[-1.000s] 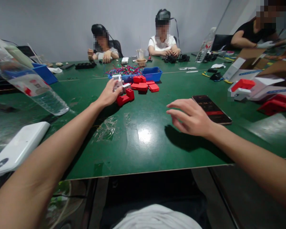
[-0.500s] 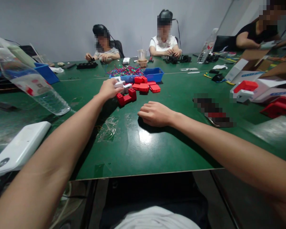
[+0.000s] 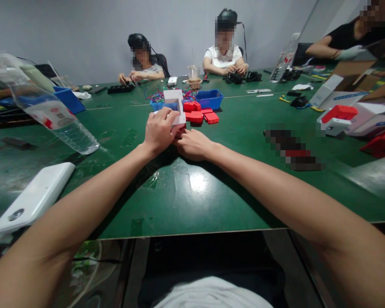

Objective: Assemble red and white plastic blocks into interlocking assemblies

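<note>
My left hand (image 3: 161, 130) is closed on a white U-shaped plastic part (image 3: 176, 96), held up above the table. Right beside it, my right hand (image 3: 194, 144) has its fingers curled in under the left hand. A sliver of red shows between the two hands, but what the right fingers hold, if anything, is hidden. Just beyond the hands lie several red plastic blocks (image 3: 196, 117). Behind them stands a blue bin (image 3: 208, 99) with a tangle of coloured wires (image 3: 190, 95) at its left.
A water bottle (image 3: 64, 124) leans at left, above a white device (image 3: 35, 196). A dark, blurred-out object (image 3: 291, 149) lies right of my hands. Farther right are open cardboard boxes (image 3: 335, 92) and more red and white parts (image 3: 338, 115). Co-workers sit around the green table (image 3: 231, 205).
My left hand has lifted the white part and brought it right and nearer. My right hand has moved left and forward to meet it. The red U-shaped part is now hidden by my hands.
</note>
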Action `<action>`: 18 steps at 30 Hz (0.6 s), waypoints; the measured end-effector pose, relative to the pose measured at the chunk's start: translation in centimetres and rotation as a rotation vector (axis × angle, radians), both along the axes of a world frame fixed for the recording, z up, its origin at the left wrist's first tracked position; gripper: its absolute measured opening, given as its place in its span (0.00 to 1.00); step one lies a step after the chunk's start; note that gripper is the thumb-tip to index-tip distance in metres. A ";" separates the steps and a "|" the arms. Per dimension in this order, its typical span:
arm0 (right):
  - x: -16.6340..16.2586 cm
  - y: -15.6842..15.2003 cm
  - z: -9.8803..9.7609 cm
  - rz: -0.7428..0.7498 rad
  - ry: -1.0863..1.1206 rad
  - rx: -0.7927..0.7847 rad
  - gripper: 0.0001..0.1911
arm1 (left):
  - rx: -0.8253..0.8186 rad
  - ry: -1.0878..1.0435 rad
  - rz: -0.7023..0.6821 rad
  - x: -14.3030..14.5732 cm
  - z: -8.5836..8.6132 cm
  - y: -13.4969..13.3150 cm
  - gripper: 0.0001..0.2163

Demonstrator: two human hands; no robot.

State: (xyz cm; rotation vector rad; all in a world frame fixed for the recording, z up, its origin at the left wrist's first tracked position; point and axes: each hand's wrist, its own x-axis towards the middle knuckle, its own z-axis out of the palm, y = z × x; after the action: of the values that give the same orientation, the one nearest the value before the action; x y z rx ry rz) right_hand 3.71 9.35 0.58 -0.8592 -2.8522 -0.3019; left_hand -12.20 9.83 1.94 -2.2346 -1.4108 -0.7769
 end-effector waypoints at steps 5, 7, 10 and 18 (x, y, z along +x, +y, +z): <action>0.9 -0.2 0.0 -0.123 0.047 -0.060 0.18 | 0.027 0.057 -0.102 0.7 -0.8 -1.8 0.16; 1.5 -0.5 0.1 -0.118 0.052 -0.087 0.18 | 0.039 0.066 -0.112 0.8 -1.1 -2.2 0.16; 2.7 -0.9 0.2 -0.087 0.046 -0.116 0.19 | 0.046 0.097 -0.122 0.8 -1.6 -2.4 0.15; 5.4 -1.0 0.0 -0.230 0.239 -0.147 0.14 | 0.038 0.207 -0.188 1.1 -2.8 -2.2 0.13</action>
State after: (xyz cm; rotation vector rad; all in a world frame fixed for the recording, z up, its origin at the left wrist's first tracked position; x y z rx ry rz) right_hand 9.07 8.37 0.53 -1.1683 -2.5822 -0.0113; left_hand -11.07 7.58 -0.85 -2.3652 -1.0942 -0.6032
